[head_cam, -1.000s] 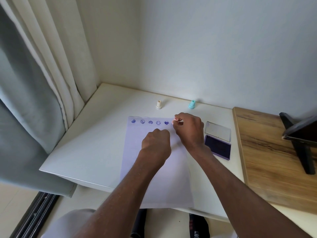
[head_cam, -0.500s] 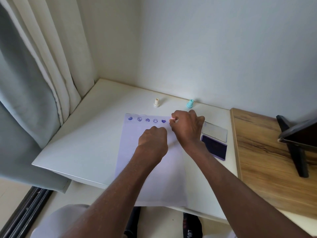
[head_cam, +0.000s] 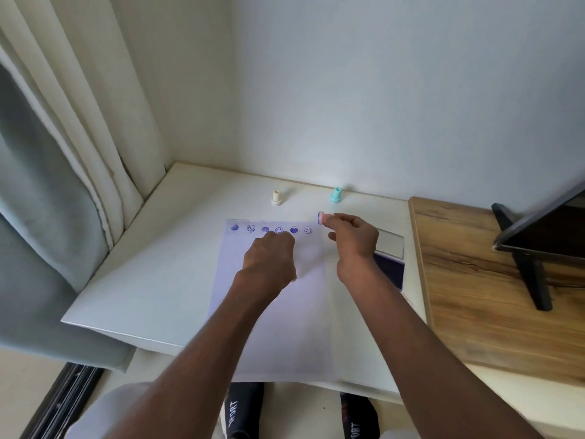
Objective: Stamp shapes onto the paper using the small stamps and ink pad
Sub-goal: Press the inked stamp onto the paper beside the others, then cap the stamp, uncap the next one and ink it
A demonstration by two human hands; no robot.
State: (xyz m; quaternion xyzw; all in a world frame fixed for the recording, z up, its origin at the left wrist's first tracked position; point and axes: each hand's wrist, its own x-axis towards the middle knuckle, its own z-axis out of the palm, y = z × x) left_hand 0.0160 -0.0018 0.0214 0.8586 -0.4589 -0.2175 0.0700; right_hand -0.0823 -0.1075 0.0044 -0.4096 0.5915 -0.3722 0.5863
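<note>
Up at the far edge of the sheet of paper [head_cam: 278, 312], the right hand [head_cam: 354, 243] pinches a small pink stamp [head_cam: 321, 218] between thumb and fingertips, lifted clear of the page with its inked face turned to the left. The left hand [head_cam: 269, 259] is curled into a loose fist, knuckles down on the paper, pressing it flat; it holds nothing that shows. A row of six purple prints [head_cam: 271, 230] runs along the paper's top edge, hearts alternating with smiley faces, the last and faintest smiley lying just left of the raised stamp. Beyond the paper, a cream stamp [head_cam: 276, 197] and a teal stamp [head_cam: 336, 195] stand upright on the white table [head_cam: 164, 264], well apart from each other. The open ink pad [head_cam: 391, 270], dark purple, sits just right of the paper, partly behind the right wrist, its clear lid [head_cam: 390, 243] on the far side.
</note>
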